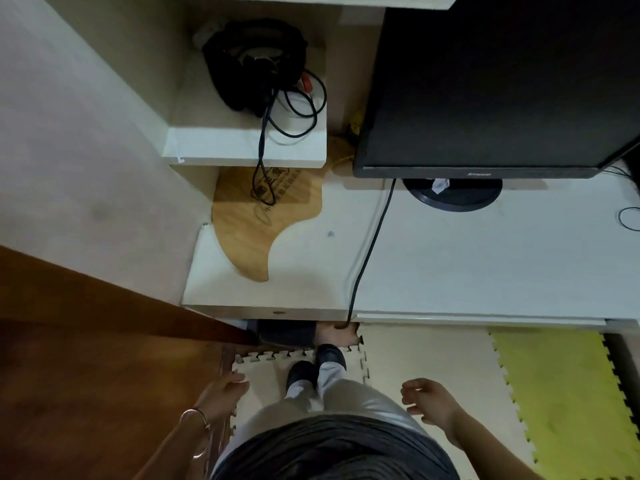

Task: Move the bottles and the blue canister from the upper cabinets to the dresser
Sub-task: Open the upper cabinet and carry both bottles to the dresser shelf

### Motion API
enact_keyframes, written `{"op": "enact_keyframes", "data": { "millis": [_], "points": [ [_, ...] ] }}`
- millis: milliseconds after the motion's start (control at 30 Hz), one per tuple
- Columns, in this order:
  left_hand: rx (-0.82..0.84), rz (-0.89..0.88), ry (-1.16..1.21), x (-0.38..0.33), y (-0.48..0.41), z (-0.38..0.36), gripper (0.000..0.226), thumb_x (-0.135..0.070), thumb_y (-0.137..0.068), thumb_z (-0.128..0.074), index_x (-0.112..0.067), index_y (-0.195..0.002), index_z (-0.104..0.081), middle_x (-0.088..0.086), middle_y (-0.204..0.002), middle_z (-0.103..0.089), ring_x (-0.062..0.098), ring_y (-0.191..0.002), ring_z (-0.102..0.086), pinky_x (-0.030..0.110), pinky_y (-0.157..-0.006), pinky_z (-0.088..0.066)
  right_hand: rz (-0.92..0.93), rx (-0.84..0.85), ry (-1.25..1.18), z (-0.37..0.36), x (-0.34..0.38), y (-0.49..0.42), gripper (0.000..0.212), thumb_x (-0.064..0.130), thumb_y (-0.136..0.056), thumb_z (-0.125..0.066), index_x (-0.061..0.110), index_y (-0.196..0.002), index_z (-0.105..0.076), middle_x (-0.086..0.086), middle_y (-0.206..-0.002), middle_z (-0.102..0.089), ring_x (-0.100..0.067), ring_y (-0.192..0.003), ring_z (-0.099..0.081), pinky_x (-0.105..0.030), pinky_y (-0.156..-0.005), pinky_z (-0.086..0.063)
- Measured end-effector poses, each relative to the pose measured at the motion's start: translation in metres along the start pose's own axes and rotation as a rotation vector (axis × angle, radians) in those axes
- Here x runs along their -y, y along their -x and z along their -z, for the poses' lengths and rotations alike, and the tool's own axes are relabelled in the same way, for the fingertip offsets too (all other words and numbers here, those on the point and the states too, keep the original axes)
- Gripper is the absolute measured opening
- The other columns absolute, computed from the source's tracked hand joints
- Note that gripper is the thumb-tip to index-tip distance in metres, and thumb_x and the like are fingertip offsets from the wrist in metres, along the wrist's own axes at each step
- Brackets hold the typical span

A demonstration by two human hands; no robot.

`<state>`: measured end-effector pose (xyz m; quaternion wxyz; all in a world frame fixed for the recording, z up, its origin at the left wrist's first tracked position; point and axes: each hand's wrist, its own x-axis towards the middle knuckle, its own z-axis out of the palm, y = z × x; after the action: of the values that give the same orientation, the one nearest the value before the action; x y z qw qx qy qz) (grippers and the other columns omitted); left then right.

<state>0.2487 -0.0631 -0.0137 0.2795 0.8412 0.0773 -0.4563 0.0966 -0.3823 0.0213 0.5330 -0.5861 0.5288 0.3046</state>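
Observation:
No bottle and no blue canister shows in the head view. I look down at a white desk top (467, 265) and the floor in front of it. My left hand (221, 396) hangs low at the left beside a brown wooden surface (86, 393), fingers apart, holding nothing. My right hand (429, 400) hangs low at the right over the foam floor mats, fingers loosely curled and apart, also empty. My legs and dark shoes (315, 368) are between the two hands.
A black monitor (502, 81) stands on the desk at the right, its cable (367, 251) running over the front edge. A small white shelf (249, 143) holds black headphones (256, 64) and cords. A wooden board (256, 223) lies beneath it. Beige and yellow-green mats (554, 393) cover the floor.

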Motion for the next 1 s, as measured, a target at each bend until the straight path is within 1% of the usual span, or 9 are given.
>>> {"op": "enact_keyframes", "data": {
  "millis": [67, 200, 400, 500, 600, 733, 800, 867, 1000],
  "points": [
    [0.022, 0.013, -0.025, -0.009, -0.002, -0.009, 0.037, -0.017, -0.093, -0.047, -0.002, -0.126, -0.05, 0.004, -0.107, -0.045, 0.018, -0.097, -0.044, 0.008, -0.062, -0.034, 0.037, 0.012, 0.034, 0.007, 0.011, -0.004, 0.016, 0.003, -0.088, -0.051, 0.002, -0.103, -0.056, -0.005, -0.077, -0.057, -0.013, -0.062, -0.048, -0.01, -0.039, -0.038],
    [-0.042, -0.036, -0.027, -0.025, -0.004, -0.018, 0.035, -0.017, -0.092, -0.047, -0.002, -0.124, -0.052, 0.002, -0.106, -0.044, 0.016, -0.098, -0.041, 0.004, -0.063, -0.027, 0.155, 0.014, 0.036, 0.019, 0.035, -0.008, 0.018, 0.007, -0.091, -0.05, 0.0, -0.106, -0.057, -0.009, -0.083, -0.057, -0.015, -0.067, -0.051, -0.01, -0.045, -0.043],
    [-0.009, -0.022, -0.149, -0.037, 0.01, -0.006, 0.033, -0.033, -0.087, -0.051, -0.014, -0.113, -0.061, 0.003, -0.102, -0.066, 0.008, -0.077, -0.06, 0.017, -0.064, -0.047, 0.264, 0.008, 0.153, 0.025, 0.052, -0.005, 0.024, 0.016, -0.089, -0.053, 0.006, -0.111, -0.058, -0.008, -0.096, -0.062, -0.019, -0.08, -0.058, -0.02, -0.064, -0.04],
    [-0.001, -0.169, -0.164, -0.077, 0.031, 0.016, 0.025, -0.037, -0.085, -0.053, -0.026, -0.107, -0.057, -0.005, -0.101, -0.064, 0.006, -0.085, -0.062, 0.017, -0.068, -0.049, 0.361, 0.016, 0.203, 0.025, 0.076, 0.012, 0.02, 0.02, -0.088, -0.055, 0.015, -0.106, -0.06, -0.007, -0.102, -0.065, -0.019, -0.09, -0.061, -0.021, -0.069, -0.041],
    [0.017, -0.417, -0.05, -0.136, 0.066, 0.046, 0.014, -0.034, -0.088, -0.053, -0.038, -0.102, -0.05, -0.014, -0.095, -0.065, 0.006, -0.09, -0.066, 0.02, -0.076, -0.051, 0.565, 0.009, 0.202, 0.032, 0.122, 0.039, 0.014, 0.02, -0.089, -0.054, 0.024, -0.1, -0.062, -0.002, -0.098, -0.066, -0.012, -0.09, -0.062, -0.016, -0.07, -0.042],
    [-0.181, -0.774, 0.114, -0.214, 0.126, 0.093, 0.022, -0.021, -0.085, -0.059, -0.042, -0.093, -0.056, -0.009, -0.089, -0.069, 0.012, -0.089, -0.065, 0.015, -0.076, -0.05, 0.856, -0.089, 0.161, 0.042, 0.191, 0.097, 0.011, 0.023, -0.088, -0.057, 0.031, -0.094, -0.06, 0.009, -0.09, -0.064, -0.009, -0.088, -0.062, -0.018, -0.074, -0.044],
    [-0.353, -0.98, 0.142, -0.252, 0.159, 0.119, 0.025, -0.019, -0.084, -0.062, -0.042, -0.092, -0.057, -0.013, -0.096, -0.068, 0.006, -0.09, -0.063, 0.006, -0.075, -0.048, 1.041, -0.155, 0.147, 0.05, 0.225, 0.139, 0.013, 0.024, -0.087, -0.059, 0.031, -0.098, -0.061, 0.011, -0.092, -0.067, -0.009, -0.09, -0.064, -0.018, -0.078, -0.047],
    [-0.53, -1.185, 0.148, -0.285, 0.195, 0.144, 0.02, -0.029, -0.079, -0.062, -0.044, -0.091, -0.058, -0.029, -0.101, -0.061, -0.008, -0.089, -0.061, -0.002, -0.076, -0.043, 1.242, -0.211, 0.114, 0.06, 0.255, 0.19, 0.017, 0.023, -0.087, -0.06, 0.031, -0.101, -0.063, 0.009, -0.096, -0.07, -0.003, -0.09, -0.066, -0.012, -0.078, -0.049],
    [-0.962, -1.563, 0.013, -0.339, 0.263, 0.186, 0.026, -0.038, -0.077, -0.054, -0.038, -0.102, -0.059, -0.028, -0.094, -0.066, -0.014, -0.096, -0.056, -0.004, -0.083, -0.038, 1.65, -0.366, 0.029, 0.079, 0.301, 0.287, 0.021, 0.02, -0.085, -0.063, 0.037, -0.097, -0.063, 0.009, -0.093, -0.072, 0.0, -0.091, -0.065, -0.01, -0.081, -0.05]
  ]
}}
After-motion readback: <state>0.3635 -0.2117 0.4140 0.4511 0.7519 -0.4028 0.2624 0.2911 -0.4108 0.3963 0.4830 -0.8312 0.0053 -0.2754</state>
